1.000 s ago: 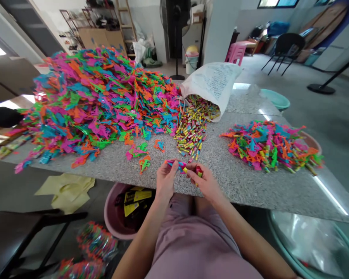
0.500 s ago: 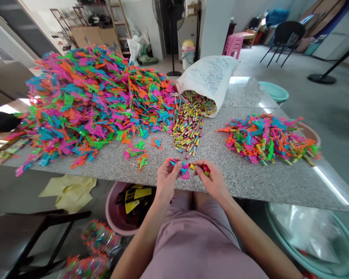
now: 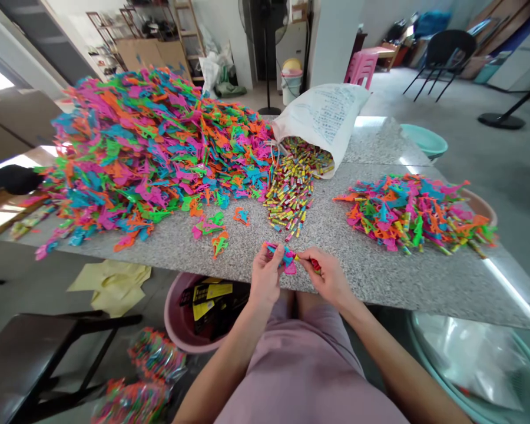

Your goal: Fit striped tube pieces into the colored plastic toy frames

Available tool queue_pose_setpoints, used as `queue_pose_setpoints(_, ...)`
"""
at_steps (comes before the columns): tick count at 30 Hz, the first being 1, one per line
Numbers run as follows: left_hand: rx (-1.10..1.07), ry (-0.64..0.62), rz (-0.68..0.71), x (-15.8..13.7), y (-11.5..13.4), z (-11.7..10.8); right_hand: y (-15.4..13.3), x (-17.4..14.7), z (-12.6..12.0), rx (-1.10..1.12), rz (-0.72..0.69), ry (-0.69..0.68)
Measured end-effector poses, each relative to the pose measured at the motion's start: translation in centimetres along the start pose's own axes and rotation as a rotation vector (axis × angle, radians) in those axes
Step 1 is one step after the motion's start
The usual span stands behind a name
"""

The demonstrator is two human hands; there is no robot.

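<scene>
Near the table's front edge, my left hand (image 3: 265, 280) is closed around a small pink-and-blue plastic toy (image 3: 288, 258), its thumb on top. My right hand (image 3: 330, 277) pinches a small yellow wrapped tube (image 3: 297, 257) against the toy's right end; how far it goes in I cannot make out. More red tubes (image 3: 315, 266) show tucked in the curled right fingers. Just beyond my hands, similar yellow-and-red tubes (image 3: 289, 197) spill from a white sack (image 3: 331, 118). A few loose toys (image 3: 219, 244) lie left of my left hand.
A large heap of bright plastic toys (image 3: 150, 147) covers the table's left side. A smaller pile of toys with tubes (image 3: 410, 215) lies right, before a pink basin (image 3: 483, 206). Below the granite table (image 3: 371, 282) are a pink tub (image 3: 174, 321), a stool (image 3: 22, 353) and a teal basin (image 3: 428, 365).
My right hand has come closer to my left, and less of the yellow tube shows between the fingers and the toy. The whole view has shifted slightly, with things sitting further right.
</scene>
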State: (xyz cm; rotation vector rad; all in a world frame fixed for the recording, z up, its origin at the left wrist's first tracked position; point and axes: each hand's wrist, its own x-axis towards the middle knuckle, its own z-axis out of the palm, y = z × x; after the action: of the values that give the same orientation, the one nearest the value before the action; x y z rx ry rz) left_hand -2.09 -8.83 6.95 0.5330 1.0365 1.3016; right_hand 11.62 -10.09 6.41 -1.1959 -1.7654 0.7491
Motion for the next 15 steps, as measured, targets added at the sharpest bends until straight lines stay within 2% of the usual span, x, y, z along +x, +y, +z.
queue_pose_setpoints(4, 0.161, -0.126, -0.009, 0.7, -0.8, -0.5, 1.6, -0.9, -0.7, -0.044, 0.054, -0.043)
queue_pose_setpoints(6, 0.382, -0.157, 0.042, 1.9, -0.3, -2.2, 3.4, -1.5, -2.5, -0.115, 0.119, 0.040)
queue_pose_setpoints(8, 0.683, -0.002, 0.226, 3.7, 1.0, -5.4, 6.0, -2.1, -5.3, -0.266, 0.214, 0.218)
queue_pose_setpoints(10, 1.000, 0.333, 0.475, 5.5, 2.7, -9.4, 8.4, -2.4, -8.0, -0.495, 0.289, 0.362)
queue_pose_setpoints(11, 1.146, 0.484, 0.515, 6.4, 3.5, -11.4, 9.3, -2.4, -8.9, -0.585, 0.287, 0.425)
queue_pose_setpoints(12, 1.263, 0.585, 0.498, 7.2, 4.2, -13.1, 9.9, -2.4, -9.3, -0.634, 0.283, 0.467)
queue_pose_setpoints(13, 1.352, 0.633, 0.457, 8.0, 4.7, -14.6, 10.1, -2.2, -9.0, -0.624, 0.281, 0.493)
queue_pose_setpoints(15, 1.450, 0.656, 0.351, 9.0, 4.9, -16.4, 9.5, -1.8, -6.8, -0.433, 0.315, 0.461)
